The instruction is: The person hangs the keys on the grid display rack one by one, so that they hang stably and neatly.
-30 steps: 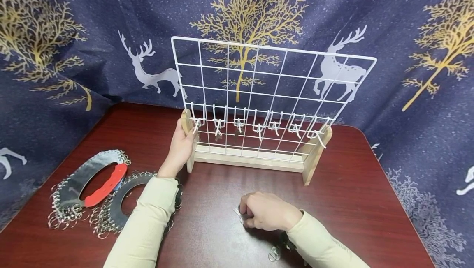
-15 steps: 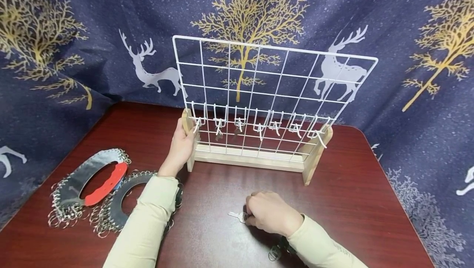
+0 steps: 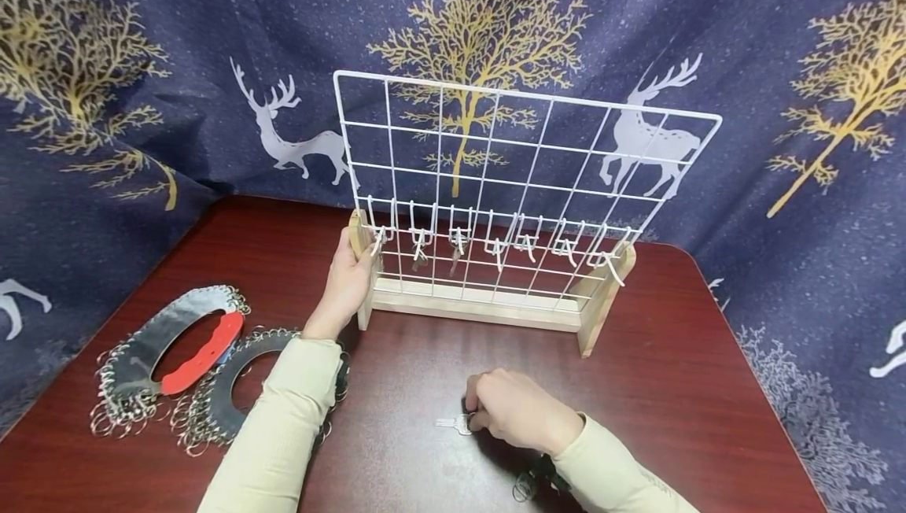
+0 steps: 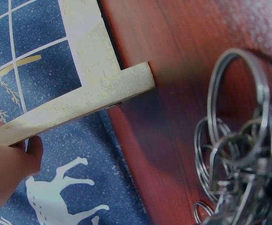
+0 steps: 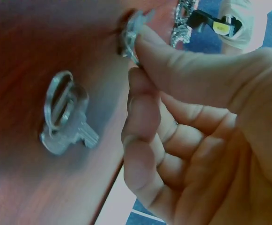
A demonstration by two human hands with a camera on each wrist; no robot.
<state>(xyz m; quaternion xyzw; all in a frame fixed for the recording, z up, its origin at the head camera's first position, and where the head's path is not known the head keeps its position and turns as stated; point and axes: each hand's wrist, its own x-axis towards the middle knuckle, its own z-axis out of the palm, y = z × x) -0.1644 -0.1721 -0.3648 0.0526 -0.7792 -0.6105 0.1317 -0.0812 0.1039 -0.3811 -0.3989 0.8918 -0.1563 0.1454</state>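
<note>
A: Where was the key (image 3: 449, 422)?
B: On the near part of the table (image 3: 672, 356), its bow pinched by the right hand (image 3: 520, 411). A second earlier that hand covered it; now the blade showed at its left, so it seemed ready to lift.
A: And the left hand (image 3: 347, 281)?
B: Unmoved, gripping the rack's (image 3: 524, 182) pale wooden left post.
A: Materials?
B: Small flat silver metal key; white wire grid with hooks; shiny steel rings (image 3: 184, 411) far left.
</note>
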